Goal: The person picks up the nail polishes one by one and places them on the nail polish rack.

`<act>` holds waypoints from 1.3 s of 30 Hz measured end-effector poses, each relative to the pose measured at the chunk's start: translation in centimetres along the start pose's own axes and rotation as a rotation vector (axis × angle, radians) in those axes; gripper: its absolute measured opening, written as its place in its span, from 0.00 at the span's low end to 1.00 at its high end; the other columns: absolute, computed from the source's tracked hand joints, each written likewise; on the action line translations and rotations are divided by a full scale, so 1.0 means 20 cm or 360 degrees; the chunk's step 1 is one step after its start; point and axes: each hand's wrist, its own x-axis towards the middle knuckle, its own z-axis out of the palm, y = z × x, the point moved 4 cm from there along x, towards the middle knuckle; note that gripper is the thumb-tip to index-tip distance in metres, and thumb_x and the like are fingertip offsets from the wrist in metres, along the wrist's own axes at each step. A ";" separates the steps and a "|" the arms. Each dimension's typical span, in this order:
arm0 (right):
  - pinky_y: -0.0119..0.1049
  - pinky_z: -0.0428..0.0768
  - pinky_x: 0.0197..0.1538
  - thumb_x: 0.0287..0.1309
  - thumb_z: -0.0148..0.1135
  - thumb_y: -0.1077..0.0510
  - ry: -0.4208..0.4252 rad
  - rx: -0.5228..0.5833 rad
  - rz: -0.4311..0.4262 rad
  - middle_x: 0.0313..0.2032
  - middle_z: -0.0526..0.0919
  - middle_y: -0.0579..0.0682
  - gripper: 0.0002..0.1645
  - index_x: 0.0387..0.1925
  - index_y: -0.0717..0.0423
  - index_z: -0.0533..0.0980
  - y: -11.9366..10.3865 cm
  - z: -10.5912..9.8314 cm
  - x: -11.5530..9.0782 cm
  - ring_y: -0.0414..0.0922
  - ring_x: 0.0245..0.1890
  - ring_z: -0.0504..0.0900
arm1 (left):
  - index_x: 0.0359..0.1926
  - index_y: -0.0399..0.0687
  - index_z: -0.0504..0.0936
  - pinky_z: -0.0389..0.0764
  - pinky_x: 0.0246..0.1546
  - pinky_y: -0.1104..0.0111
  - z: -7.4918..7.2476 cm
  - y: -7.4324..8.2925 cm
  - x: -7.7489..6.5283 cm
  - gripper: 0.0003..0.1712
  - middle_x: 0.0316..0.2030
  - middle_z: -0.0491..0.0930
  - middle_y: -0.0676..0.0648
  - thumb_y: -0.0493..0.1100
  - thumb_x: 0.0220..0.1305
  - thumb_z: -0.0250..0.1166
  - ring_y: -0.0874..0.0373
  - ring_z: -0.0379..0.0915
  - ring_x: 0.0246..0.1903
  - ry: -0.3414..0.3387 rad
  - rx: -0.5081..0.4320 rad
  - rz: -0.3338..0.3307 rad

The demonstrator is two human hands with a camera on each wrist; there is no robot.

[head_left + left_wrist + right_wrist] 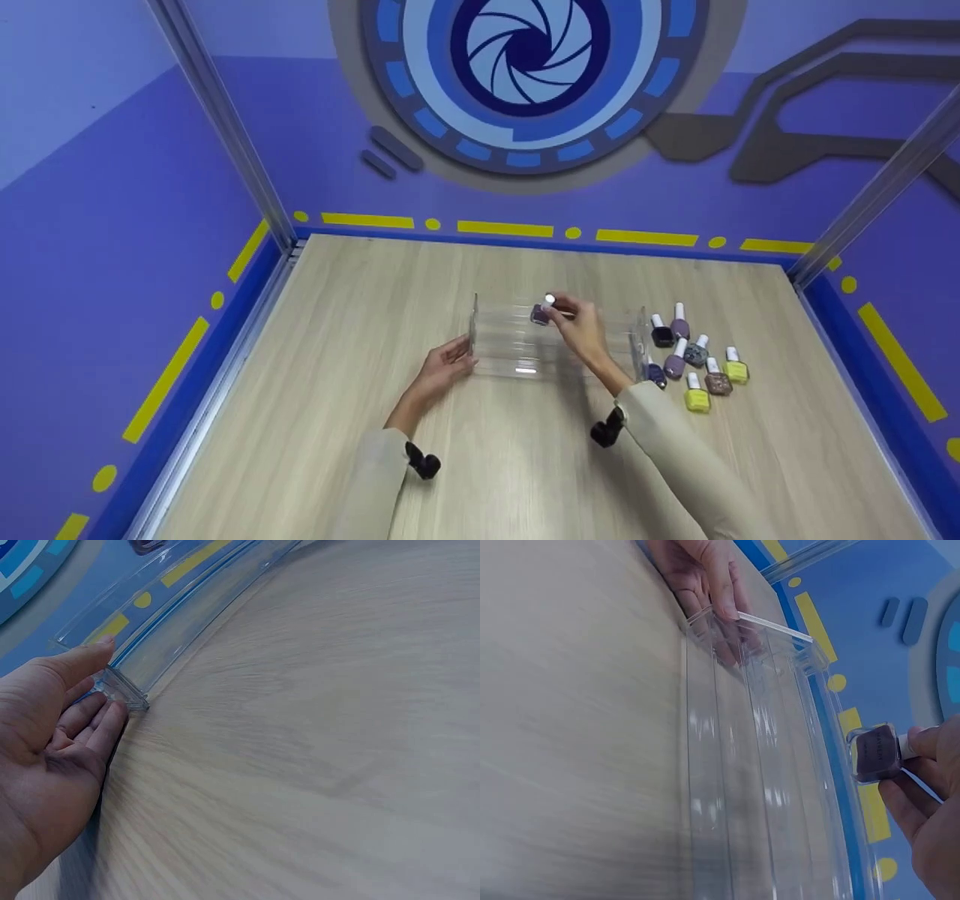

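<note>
A clear tiered plastic rack stands on the wooden table. My left hand holds its left end panel, with the thumb at the front edge and the fingers against the side; in the left wrist view the left hand shows curled fingers by the panel's corner. My right hand pinches a dark purple nail polish bottle by its white cap, over the back part of the rack. In the right wrist view, the bottle is tilted sideways in the right hand, beside the upper tier.
Right of the rack stand several nail polish bottles: black, mauve, glittery grey, glittery brown and yellow. A dark blue bottle is close to the rack's right panel. Blue walls border the table.
</note>
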 end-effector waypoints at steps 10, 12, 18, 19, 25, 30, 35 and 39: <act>0.52 0.88 0.52 0.60 0.68 0.71 -0.0040 -0.0001 -0.0124 0.41 0.89 0.68 0.11 0.45 0.72 0.83 -0.08 0.11 0.07 0.63 0.45 0.89 | 0.77 0.40 0.61 0.74 0.71 0.60 0.00 0.00 0.00 0.35 0.77 0.61 0.36 0.36 0.73 0.62 0.41 0.58 0.77 -0.0041 -0.0019 0.0016; 0.52 0.89 0.52 0.60 0.67 0.72 -0.0051 -0.0007 -0.0115 0.41 0.88 0.69 0.11 0.44 0.73 0.82 -0.08 0.13 0.09 0.63 0.45 0.89 | 0.77 0.38 0.60 0.74 0.71 0.59 0.01 0.00 -0.01 0.35 0.77 0.60 0.35 0.36 0.73 0.61 0.40 0.57 0.77 -0.0049 -0.0041 0.0011; 0.48 0.89 0.52 0.61 0.67 0.70 -0.0114 -0.0097 -0.0104 0.41 0.89 0.66 0.09 0.44 0.70 0.83 -0.05 0.19 0.14 0.61 0.45 0.89 | 0.77 0.36 0.59 0.74 0.71 0.60 0.00 0.00 -0.01 0.37 0.77 0.59 0.34 0.37 0.73 0.63 0.40 0.56 0.77 -0.0047 -0.0052 0.0005; 0.49 0.89 0.52 0.61 0.67 0.71 -0.0121 -0.0101 -0.0115 0.41 0.89 0.66 0.09 0.43 0.70 0.83 -0.04 0.20 0.14 0.61 0.45 0.89 | 0.77 0.36 0.59 0.74 0.71 0.60 0.00 0.00 -0.01 0.37 0.77 0.59 0.34 0.38 0.73 0.63 0.40 0.56 0.77 -0.0045 -0.0039 0.0010; 0.51 0.89 0.53 0.61 0.66 0.72 -0.0147 -0.0074 -0.0117 0.40 0.89 0.66 0.08 0.42 0.71 0.83 -0.02 0.24 0.15 0.61 0.45 0.89 | 0.77 0.35 0.59 0.76 0.70 0.61 0.00 0.00 -0.01 0.39 0.76 0.59 0.33 0.41 0.72 0.64 0.39 0.57 0.77 -0.0043 0.0012 0.0024; 0.49 0.88 0.54 0.61 0.67 0.71 -0.0195 -0.0072 -0.0061 0.40 0.89 0.65 0.08 0.43 0.70 0.83 -0.01 0.28 0.15 0.60 0.45 0.89 | 0.76 0.36 0.61 0.78 0.68 0.62 -0.01 -0.01 0.00 0.38 0.76 0.61 0.33 0.40 0.71 0.65 0.39 0.59 0.76 -0.0014 -0.0012 0.0027; 0.48 0.88 0.55 0.62 0.67 0.69 -0.0240 -0.0115 -0.0047 0.42 0.89 0.63 0.09 0.44 0.68 0.83 -0.02 0.32 0.14 0.57 0.46 0.89 | 0.76 0.34 0.60 0.78 0.67 0.62 -0.01 -0.01 -0.01 0.39 0.76 0.59 0.32 0.38 0.71 0.65 0.38 0.57 0.76 -0.0028 -0.0081 0.0028; 0.48 0.88 0.56 0.62 0.67 0.69 -0.0257 -0.0117 -0.0073 0.42 0.89 0.63 0.09 0.44 0.68 0.83 -0.02 0.34 0.14 0.57 0.47 0.89 | 0.76 0.32 0.59 0.77 0.69 0.62 -0.01 0.00 -0.01 0.39 0.76 0.58 0.31 0.38 0.71 0.65 0.37 0.55 0.77 -0.0026 -0.0055 0.0039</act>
